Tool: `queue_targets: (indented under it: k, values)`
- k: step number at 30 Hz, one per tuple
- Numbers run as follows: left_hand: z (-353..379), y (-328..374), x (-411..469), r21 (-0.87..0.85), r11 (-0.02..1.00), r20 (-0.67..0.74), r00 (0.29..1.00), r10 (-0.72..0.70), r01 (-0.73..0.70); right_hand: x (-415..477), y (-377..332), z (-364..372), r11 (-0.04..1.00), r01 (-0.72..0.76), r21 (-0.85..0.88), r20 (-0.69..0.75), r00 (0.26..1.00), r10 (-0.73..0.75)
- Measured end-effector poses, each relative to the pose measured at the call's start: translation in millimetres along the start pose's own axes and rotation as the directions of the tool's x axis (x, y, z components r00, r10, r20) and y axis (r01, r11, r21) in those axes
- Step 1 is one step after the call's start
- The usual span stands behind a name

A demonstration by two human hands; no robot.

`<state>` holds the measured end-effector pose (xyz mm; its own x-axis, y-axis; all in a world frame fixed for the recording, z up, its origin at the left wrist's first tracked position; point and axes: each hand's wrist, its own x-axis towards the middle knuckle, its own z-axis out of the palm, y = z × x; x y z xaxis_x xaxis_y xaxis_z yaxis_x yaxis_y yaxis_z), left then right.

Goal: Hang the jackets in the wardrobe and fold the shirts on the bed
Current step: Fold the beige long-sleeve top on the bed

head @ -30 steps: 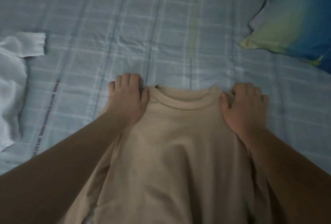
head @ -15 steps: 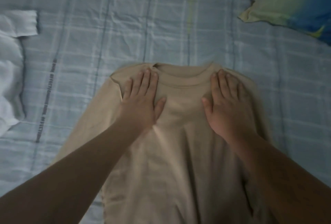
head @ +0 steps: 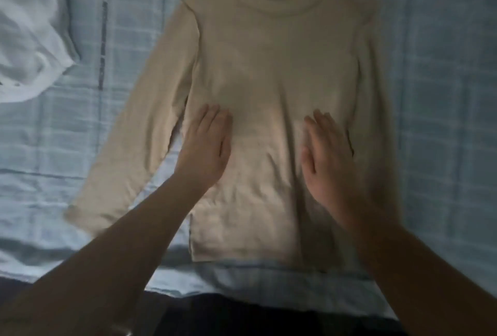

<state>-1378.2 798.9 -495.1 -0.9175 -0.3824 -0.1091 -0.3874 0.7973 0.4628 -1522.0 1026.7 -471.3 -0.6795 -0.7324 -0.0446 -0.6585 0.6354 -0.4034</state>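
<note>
Head view looks down on the bed [head: 443,93], whose pale blue checked sheet fills the frame from the far edge to the near edge, where it drops off into dark floor. On it, in the middle, lies the beige long-sleeved shirt [head: 269,66], spread front-up with its collar at the far end and its hem just short of the near edge of the bed. The body of it looks flat and mostly smooth, with only faint creases low down; no fold has been made in it yet, so I judge the folding of this shirt to be at its very start, still at the flattening stage. The left sleeve [head: 139,131] runs out at a slant to the near left, fully extended, while the right sleeve seems tucked along the right side, though the blur there leaves that uncertain. To the far left sits a crumpled white garment [head: 29,34], well apart from the shirt and unfolded, likely work still to come. No jackets or wardrobe show, so that part cannot be judged. The left hand [head: 207,147] and the right hand [head: 328,152] both lie open and flat, palms down on the shirt's mid-body, gripping nothing. Nothing obstructs the folds.
</note>
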Motion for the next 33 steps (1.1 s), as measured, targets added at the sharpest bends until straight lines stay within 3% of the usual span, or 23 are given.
queue_targets:
  k: [6, 8, 10, 13, 15, 17, 20, 22, 24, 28, 31, 33]
  values:
    - [-5, 27, -143, -0.127, 0.951, 0.124, 0.956, -0.265, 0.281, -127, -18, -9, 0.974, -0.214, 0.079, 0.211, 0.958, 0.194]
    - [-7, 38, -167, -0.166, 0.896, 0.137, 0.910, -0.392, 0.411, -152, -22, -11, 0.918, -0.367, 0.148, 0.223, 0.917, 0.330]
    - [-5, 44, -181, -0.223, 0.782, 0.147, 0.813, -0.563, 0.582, -167, -24, -11, 0.855, -0.477, 0.204, 0.196, 0.875, 0.442]
    - [-1, 42, -185, -0.238, 0.588, 0.299, 0.634, -0.713, 0.773, -169, -26, -16, 0.687, -0.692, 0.220, 0.228, 0.722, 0.654]
    - [-2, 38, -181, -0.179, 0.565, 0.371, 0.587, -0.720, 0.806, -168, -22, -18, 0.581, -0.789, 0.200, 0.234, 0.614, 0.754]
    - [-3, 32, -177, -0.096, 0.557, 0.355, 0.551, -0.755, 0.825, -167, -16, -23, 0.506, -0.847, 0.160, 0.243, 0.531, 0.812]
    - [-8, 22, -173, -0.039, 0.471, 0.357, 0.453, -0.817, 0.881, -165, -10, -27, 0.462, -0.882, 0.094, 0.350, 0.464, 0.814]
    - [-10, 17, -171, -0.050, 0.489, 0.429, 0.460, -0.777, 0.871, -162, -14, -29, 0.460, -0.883, 0.096, 0.420, 0.455, 0.785]
    - [-13, 16, -170, -0.062, 0.549, 0.462, 0.511, -0.725, 0.834, -159, -20, -30, 0.479, -0.871, 0.107, 0.466, 0.470, 0.750]
    - [-22, 13, -183, -0.262, 0.464, 0.432, 0.533, -0.728, 0.846, -160, -30, -33, 0.397, -0.900, 0.183, 0.492, 0.433, 0.755]
    - [-35, 6, -196, -0.209, 0.516, 0.367, 0.556, -0.746, 0.831, -164, -28, -39, 0.324, -0.919, 0.224, 0.485, 0.394, 0.781]
    - [-41, 0, -200, -0.159, 0.564, 0.306, 0.584, -0.752, 0.810, -169, -22, -42, 0.341, -0.924, 0.172, 0.440, 0.382, 0.813]
